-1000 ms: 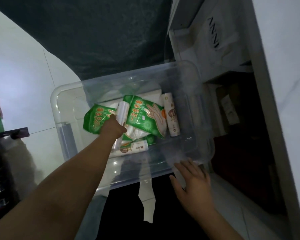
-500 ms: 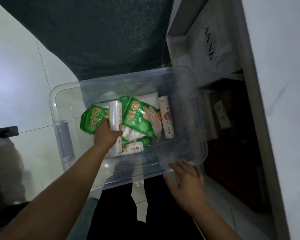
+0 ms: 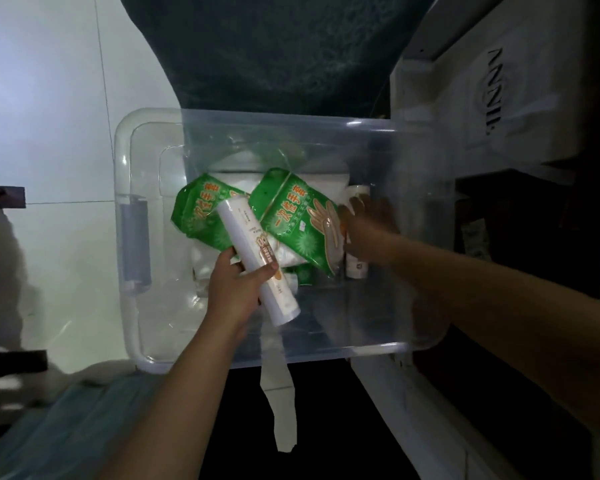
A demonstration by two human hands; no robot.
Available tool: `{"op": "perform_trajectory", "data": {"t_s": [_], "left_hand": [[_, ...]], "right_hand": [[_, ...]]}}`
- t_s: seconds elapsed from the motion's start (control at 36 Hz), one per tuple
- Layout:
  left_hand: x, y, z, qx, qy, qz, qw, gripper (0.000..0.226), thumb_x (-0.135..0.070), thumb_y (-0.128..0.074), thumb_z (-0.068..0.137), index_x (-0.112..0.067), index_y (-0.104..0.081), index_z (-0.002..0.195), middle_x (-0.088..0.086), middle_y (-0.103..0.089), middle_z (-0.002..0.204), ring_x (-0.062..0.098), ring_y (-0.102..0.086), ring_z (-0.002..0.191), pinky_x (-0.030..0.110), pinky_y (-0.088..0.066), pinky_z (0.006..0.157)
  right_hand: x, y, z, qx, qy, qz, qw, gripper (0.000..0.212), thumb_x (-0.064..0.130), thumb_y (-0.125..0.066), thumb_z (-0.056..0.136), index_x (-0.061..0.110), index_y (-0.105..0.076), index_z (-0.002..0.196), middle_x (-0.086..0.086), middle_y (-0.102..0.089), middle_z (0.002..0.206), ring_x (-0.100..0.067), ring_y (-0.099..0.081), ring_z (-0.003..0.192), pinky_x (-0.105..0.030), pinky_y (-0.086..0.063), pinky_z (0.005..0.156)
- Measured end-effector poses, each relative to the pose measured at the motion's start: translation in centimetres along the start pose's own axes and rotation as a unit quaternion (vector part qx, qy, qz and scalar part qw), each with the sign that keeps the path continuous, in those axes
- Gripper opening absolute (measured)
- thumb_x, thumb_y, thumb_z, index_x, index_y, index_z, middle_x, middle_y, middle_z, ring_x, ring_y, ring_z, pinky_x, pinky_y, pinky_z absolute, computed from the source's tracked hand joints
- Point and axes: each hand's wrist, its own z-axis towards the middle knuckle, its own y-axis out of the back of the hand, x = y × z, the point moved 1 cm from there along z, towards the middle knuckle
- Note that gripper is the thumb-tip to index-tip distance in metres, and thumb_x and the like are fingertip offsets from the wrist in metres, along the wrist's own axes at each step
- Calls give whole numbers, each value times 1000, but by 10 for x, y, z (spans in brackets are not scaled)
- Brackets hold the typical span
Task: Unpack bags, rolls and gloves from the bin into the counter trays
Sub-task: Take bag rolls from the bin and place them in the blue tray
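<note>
A clear plastic bin (image 3: 129, 244) stands on the floor below me. Inside lie two green glove packs, one at the left (image 3: 198, 216) and one at the middle (image 3: 291, 220), over white bags. My left hand (image 3: 236, 289) is shut on a white roll (image 3: 257, 261) and holds it tilted above the bin's contents. My right hand (image 3: 368, 230) is inside the bin at the right, fingers spread, over another white roll (image 3: 355, 265) lying by the right wall. Motion blur hides whether it touches that roll.
A white cabinet or appliance (image 3: 492, 109) stands close on the right, with a dark opening below it. Pale floor tiles (image 3: 49, 133) lie to the left of the bin. A dark green cloth (image 3: 274, 46) hangs beyond the bin.
My left hand lifted the white roll up out of the contents. My right hand left the bin's near rim and reached inside toward the roll at the right.
</note>
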Motion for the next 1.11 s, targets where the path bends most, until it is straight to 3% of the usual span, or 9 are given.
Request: {"op": "perform_trajectory", "data": {"t_s": [0.14, 0.31, 0.42, 0.53, 0.64, 0.81, 0.97, 1.06, 1.11], "left_hand": [[0, -7, 13, -3, -5, -20, 1000, 64, -10, -79, 78, -17, -49, 134, 7, -68, 117, 25, -69, 98, 33, -54, 65], [0, -11, 18, -9, 13, -39, 999, 64, -8, -78, 79, -17, -48, 135, 6, -68, 117, 21, -69, 97, 39, -57, 72], [-3, -14, 17, -15, 26, -53, 998, 62, -7, -77, 80, -16, -48, 135, 7, -67, 118, 21, -68, 96, 37, -57, 69], [-9, -18, 18, -19, 18, -38, 999, 59, -8, -77, 80, -20, -48, 130, 6, -66, 117, 22, -67, 98, 39, -56, 72], [-15, -22, 22, -20, 12, -28, 999, 59, -7, -77, 79, -19, -50, 130, 8, -65, 118, 24, -67, 99, 47, -57, 82], [-17, -26, 29, -11, 8, -8, 1000, 61, -8, -77, 80, -21, -49, 132, 4, -65, 117, 21, -67, 100, 38, -56, 73], [-14, -23, 27, -5, 8, 13, 1000, 58, -7, -77, 80, -23, -50, 128, 5, -66, 115, 22, -67, 98, 50, -56, 84], [-14, -17, 20, -5, 14, 15, 1000, 57, -6, -78, 78, -23, -51, 125, 7, -67, 117, 24, -68, 98, 54, -56, 84], [-17, -13, 13, -2, 13, 14, 1000, 59, -6, -78, 78, -21, -50, 128, 8, -67, 119, 25, -68, 100, 54, -56, 85]], "right_hand": [[0, 8, 54, -21, -49, -41, 998, 64, 34, -51, 92, 6, -30, 146, -23, -33, 150, -41, -31, 138, -54, -21, 114], [3, 8, 77, 15, -151, 47, 987, 68, 40, -57, 90, 3, -36, 143, -21, -40, 147, -37, -37, 136, -45, -27, 113], [6, 4, 76, -22, -150, 11, 988, 57, 38, -54, 91, 5, -45, 136, -22, -45, 142, -40, -38, 134, -48, -27, 113], [3, -3, 65, -42, -117, -5, 992, 50, 35, -49, 94, 8, -42, 135, -22, -47, 141, -40, -42, 130, -48, -23, 113], [-5, -5, 61, -51, -106, 55, 992, 55, 29, -59, 89, 6, -38, 134, -23, -52, 132, -41, -52, 118, -46, -35, 105], [-5, 2, 72, -36, -98, 88, 991, 59, 32, -61, 87, 6, -38, 135, -20, -54, 130, -39, -55, 115, -45, -45, 96], [-3, 2, 75, -26, -126, 197, 972, 60, 30, -62, 89, 7, -37, 138, -20, -49, 138, -38, -51, 123, -40, -45, 94], [-5, -1, 62, -69, -125, 282, 949, 56, 24, -68, 82, 10, -43, 130, -16, -55, 129, -36, -57, 114, -36, -49, 87], [-3, -4, 43, -102, -128, 376, 912, 51, 20, -75, 75, 16, -48, 118, -9, -61, 118, -29, -62, 101, -30, -49, 76]]}}
